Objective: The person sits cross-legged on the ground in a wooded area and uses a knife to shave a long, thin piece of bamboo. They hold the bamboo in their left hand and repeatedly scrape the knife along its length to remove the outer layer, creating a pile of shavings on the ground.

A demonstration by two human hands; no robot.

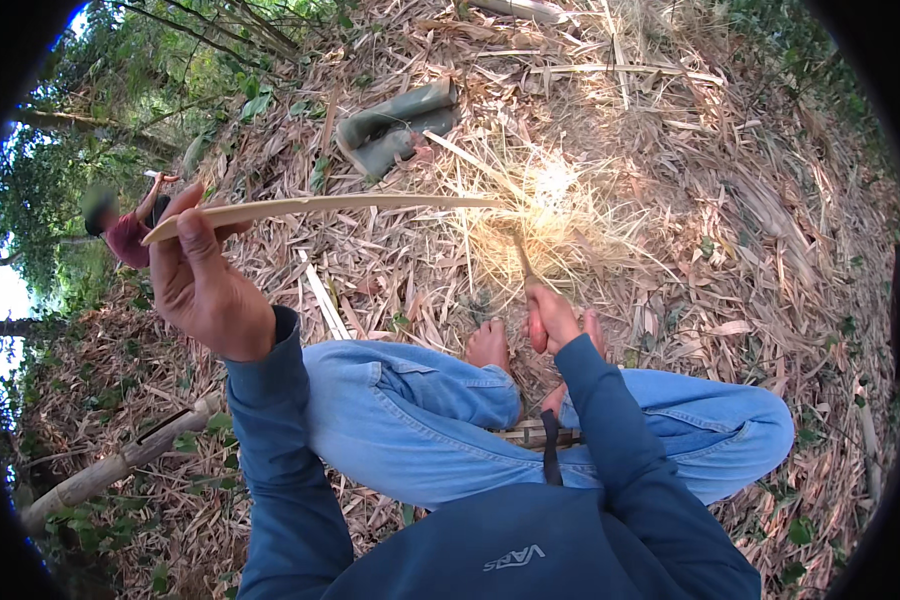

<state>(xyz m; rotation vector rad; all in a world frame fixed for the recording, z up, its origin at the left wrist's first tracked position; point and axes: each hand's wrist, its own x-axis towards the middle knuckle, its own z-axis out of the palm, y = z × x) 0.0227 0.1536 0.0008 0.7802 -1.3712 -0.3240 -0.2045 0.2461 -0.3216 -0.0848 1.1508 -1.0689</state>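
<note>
Lettering [515, 558] on sweatshirt [420, 550], held strip [350, 202], likely knife [527, 266]

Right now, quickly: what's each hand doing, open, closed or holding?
Left hand: closed, pinching one end of a pale wooden strip.
Right hand: closed around the handle of a red-handled, knife-like tool.

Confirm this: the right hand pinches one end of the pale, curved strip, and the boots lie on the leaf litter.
Wrong hand: the head view shows the left hand pinching that end of the pale, curved strip. The boots do lie on the leaf litter.
</note>
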